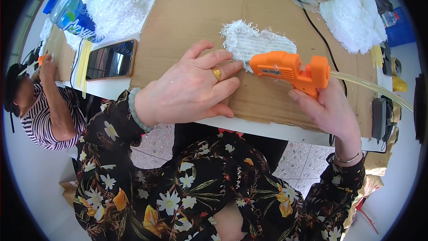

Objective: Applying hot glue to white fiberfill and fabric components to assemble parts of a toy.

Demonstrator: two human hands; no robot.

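Note:
My right hand (332, 109) is closed around the handle of an orange hot glue gun (283, 68). Its nozzle end points left, over the lower edge of a white shaggy fabric piece (258, 40) that lies ribbed side up on the cardboard. A long translucent glue stick (374, 90) runs out of the gun's back to the right. My left hand (191, 85) lies palm down with its fingers apart, fingertips at the fabric's lower left edge near the nozzle. Whether they press on the fabric is hard to make out.
Cardboard (191, 13) covers the table. At left are a phone (110, 60), a blue-capped bottle (73, 15) and a white fluffy heap (122, 4). Another white heap (352, 15) and a black cable (318, 29) lie at right. Another person (51, 111) sits at far left.

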